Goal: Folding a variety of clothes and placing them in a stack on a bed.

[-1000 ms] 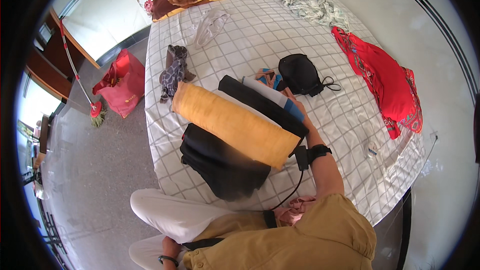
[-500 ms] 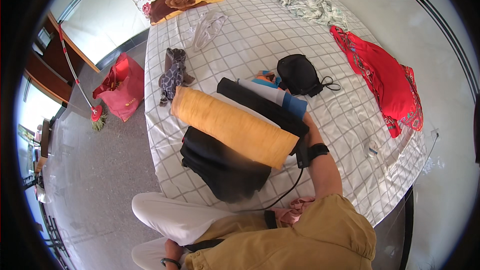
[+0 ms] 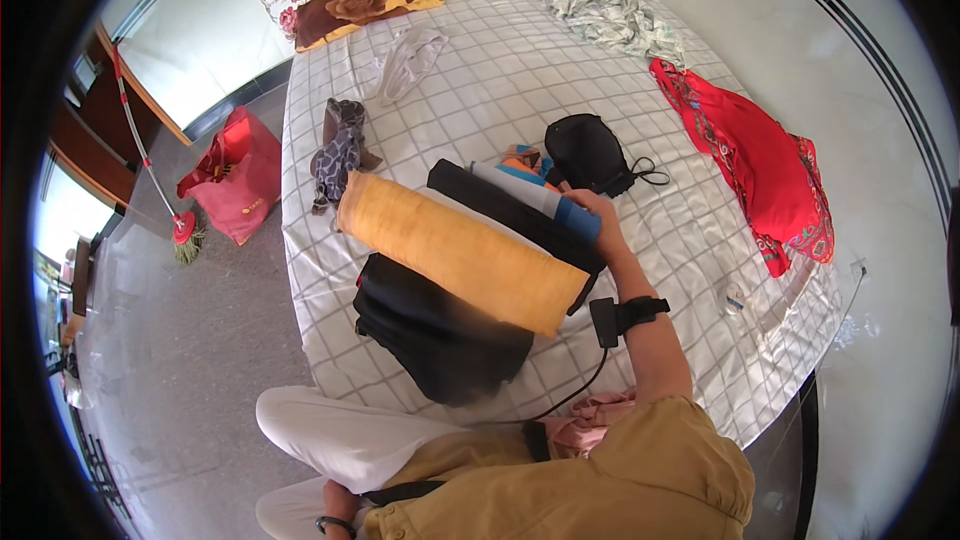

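Right hand at the blue end of the grey-and-blue rolled cloth, beyond the orange roll.

The grey-and-blue rolled cloth point(image 3: 520, 188) is lying on the far side of the orange roll point(image 3: 460, 250), black roll point(image 3: 515, 212) between, its long axis running roughly parallel, stretching leftward from the fingers. Right hand point(image 3: 597, 216), much the nearer, is touching the blue end, fingers bending over it; cannot tell whether they are gripping. Left hand point(image 3: 341, 503) is resting well nearside of the orange roll, fingers hidden, state unclear. Half a second ago the rolls were hiding the right hand; now it is showing.
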Tool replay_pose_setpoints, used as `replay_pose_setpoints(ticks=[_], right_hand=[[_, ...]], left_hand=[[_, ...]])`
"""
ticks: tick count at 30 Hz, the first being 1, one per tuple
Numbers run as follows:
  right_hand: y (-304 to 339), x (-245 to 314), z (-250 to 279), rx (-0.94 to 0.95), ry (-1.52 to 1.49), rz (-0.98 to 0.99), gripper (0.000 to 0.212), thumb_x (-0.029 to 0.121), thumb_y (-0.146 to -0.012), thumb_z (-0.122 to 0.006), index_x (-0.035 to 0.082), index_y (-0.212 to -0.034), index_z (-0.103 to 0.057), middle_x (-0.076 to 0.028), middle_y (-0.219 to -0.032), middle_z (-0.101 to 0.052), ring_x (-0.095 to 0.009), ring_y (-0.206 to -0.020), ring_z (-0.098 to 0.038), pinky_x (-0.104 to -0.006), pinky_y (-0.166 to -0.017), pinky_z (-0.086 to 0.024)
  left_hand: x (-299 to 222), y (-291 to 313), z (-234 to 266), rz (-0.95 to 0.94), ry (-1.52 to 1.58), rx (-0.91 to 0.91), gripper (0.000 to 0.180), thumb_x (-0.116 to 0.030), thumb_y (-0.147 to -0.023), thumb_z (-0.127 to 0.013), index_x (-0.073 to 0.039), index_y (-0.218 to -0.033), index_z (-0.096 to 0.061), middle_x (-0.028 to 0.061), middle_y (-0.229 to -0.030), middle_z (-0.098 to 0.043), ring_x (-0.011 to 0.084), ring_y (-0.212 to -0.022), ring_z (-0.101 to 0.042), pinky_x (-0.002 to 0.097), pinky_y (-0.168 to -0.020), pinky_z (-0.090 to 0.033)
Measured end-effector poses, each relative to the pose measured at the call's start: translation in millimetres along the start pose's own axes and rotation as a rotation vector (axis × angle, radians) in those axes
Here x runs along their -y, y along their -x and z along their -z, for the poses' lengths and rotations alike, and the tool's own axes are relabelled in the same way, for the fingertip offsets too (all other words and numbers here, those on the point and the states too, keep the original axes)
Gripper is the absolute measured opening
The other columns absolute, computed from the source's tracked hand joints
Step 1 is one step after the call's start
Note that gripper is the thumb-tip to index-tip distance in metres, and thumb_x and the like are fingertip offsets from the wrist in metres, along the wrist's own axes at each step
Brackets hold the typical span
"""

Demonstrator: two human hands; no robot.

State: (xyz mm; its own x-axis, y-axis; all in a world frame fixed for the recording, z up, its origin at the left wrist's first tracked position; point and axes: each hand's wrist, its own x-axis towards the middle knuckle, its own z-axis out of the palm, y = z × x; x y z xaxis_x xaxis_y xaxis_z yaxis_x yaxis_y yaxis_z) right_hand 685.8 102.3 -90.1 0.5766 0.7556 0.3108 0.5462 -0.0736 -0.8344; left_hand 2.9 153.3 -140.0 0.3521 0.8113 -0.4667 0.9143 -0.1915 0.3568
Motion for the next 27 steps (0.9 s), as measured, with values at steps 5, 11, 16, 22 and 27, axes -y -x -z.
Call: replay_pose_setpoints(ticks=[5,11,16,22,27], right_hand=[[6,-6,-9,-0.022,0.075,0.224,0.035,0.002,-0.080,-0.059,0.005,-0.115,-0.061,-0.010,-0.103,-0.065,-0.019,-0.096,-0.061,-0.0298,-0.086,-0.047],[1,-7,-35,-0.043,0.037,0.178,0.035,0.002,-0.081,-0.059,0.005,-0.116,-0.061,-0.010,-0.103,-0.065,-0.018,-0.096,-0.061,-0.0292,-0.085,-0.047],[31,-13,-38,-0.059,-0.006,0.134,0.035,0.003,-0.081,-0.059,0.004,-0.116,-0.061,-0.009,-0.103,-0.065,-0.018,-0.095,-0.061,-0.0287,-0.085,-0.047],[28,-19,-50,-0.074,-0.057,0.085,0.035,0.003,-0.081,-0.059,0.004,-0.116,-0.060,-0.009,-0.103,-0.065,-0.017,-0.095,-0.060,-0.0280,-0.084,-0.047],[28,-29,-41,-0.082,-0.090,0.045,0.035,0.003,-0.082,-0.058,0.004,-0.116,-0.060,-0.009,-0.103,-0.065,-0.016,-0.094,-0.060,-0.0274,-0.084,-0.047]], left_hand=[[-5,-2,-1,-0.063,-0.048,-0.004,0.019,-0.012,-0.070,-0.067,-0.003,-0.087,-0.068,0.0217,-0.085,-0.066,0.0404,-0.088,-0.062,0.0443,-0.070,-0.052],[-3,-2,-1,-0.094,-0.108,0.047,0.020,-0.012,-0.071,-0.067,-0.003,-0.088,-0.068,0.0222,-0.087,-0.066,0.0407,-0.089,-0.062,0.0445,-0.071,-0.051],[-11,0,2,-0.067,-0.108,0.056,0.020,-0.011,-0.072,-0.065,-0.004,-0.090,-0.068,0.0209,-0.089,-0.066,0.0394,-0.090,-0.062,0.0435,-0.072,-0.052],[13,-1,-11,-0.083,-0.029,-0.009,0.021,-0.022,-0.071,-0.068,-0.008,-0.087,-0.069,0.0190,-0.085,-0.067,0.0394,-0.085,-0.063,0.0460,-0.072,-0.051],[14,-3,-13,-0.087,-0.040,0.006,0.021,-0.023,-0.071,-0.068,-0.008,-0.086,-0.069,0.0194,-0.084,-0.067,0.0392,-0.084,-0.063,0.0461,-0.071,-0.051]])
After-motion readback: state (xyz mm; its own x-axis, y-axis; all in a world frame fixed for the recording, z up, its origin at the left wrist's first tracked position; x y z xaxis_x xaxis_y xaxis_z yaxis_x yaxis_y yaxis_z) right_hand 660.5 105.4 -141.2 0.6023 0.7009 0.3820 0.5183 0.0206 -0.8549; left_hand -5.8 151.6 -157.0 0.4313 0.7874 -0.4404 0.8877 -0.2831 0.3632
